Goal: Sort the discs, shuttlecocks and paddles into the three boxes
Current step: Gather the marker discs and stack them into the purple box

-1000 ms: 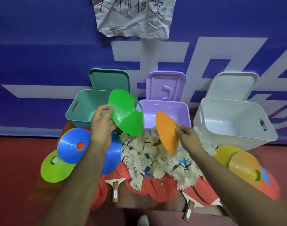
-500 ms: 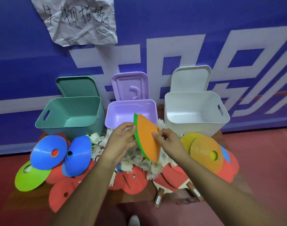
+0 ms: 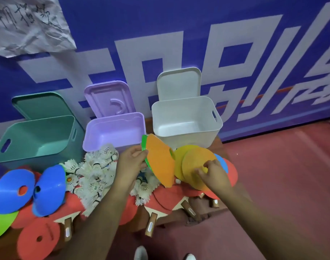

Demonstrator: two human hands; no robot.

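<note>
teal box (image 3: 29, 147), purple box (image 3: 108, 145) and white box (image 3: 188, 141) in a row at the wall, lids propped behind. each interior shows only bare plastic. left hand (image 3: 131, 162) pinches an orange disc (image 3: 160, 164) stacked on a green disc (image 3: 144, 142), tilted, just in front of the purple/white gap. right hand (image 3: 214, 173): fingers curled on the top yellow disc (image 3: 194, 166) of the right-side pile. shuttlecocks (image 3: 96, 169) heaped before the purple box; paddles (image 3: 151, 218) at the front edge.

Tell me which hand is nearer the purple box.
Left. The left hand, gripping the orange disc, is in front of the purple box; the right hand pinches a yellow disc farther right, in front of the white box.
</note>
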